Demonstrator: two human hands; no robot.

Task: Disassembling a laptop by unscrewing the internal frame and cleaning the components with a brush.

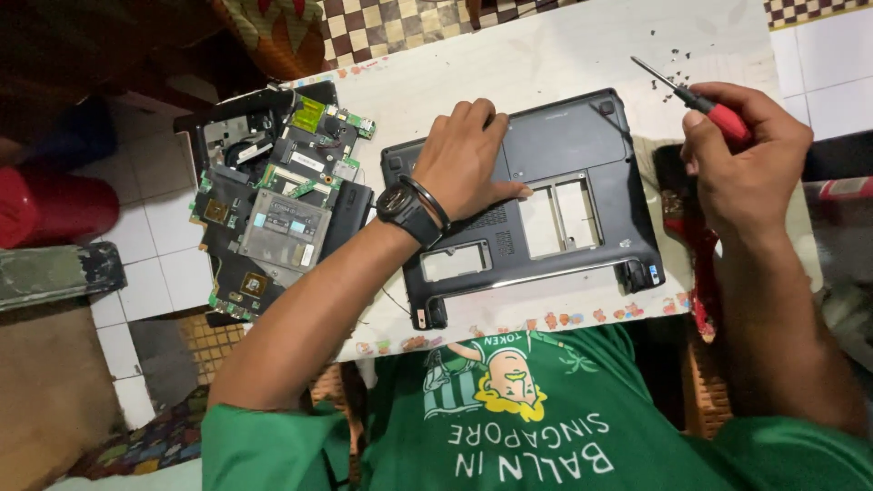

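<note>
**Loose screws and a bare board beside an opened laptop**

While our left hand [468, 159] lies flat, fingers spread, on the laptop base [527, 205] in the middle of the white table [546, 55], our right hand [741, 159] is closed around a red-handled screwdriver [700, 102]. We judge two risks: the loose screws [677, 68] just beyond its tip may scatter, and the circuit board [277, 195] overhanging the table's left edge may slip off.

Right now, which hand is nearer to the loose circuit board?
Left. The left hand rests on the black laptop base, beside the circuit board. The right hand, holding a red screwdriver, is far across.
</note>
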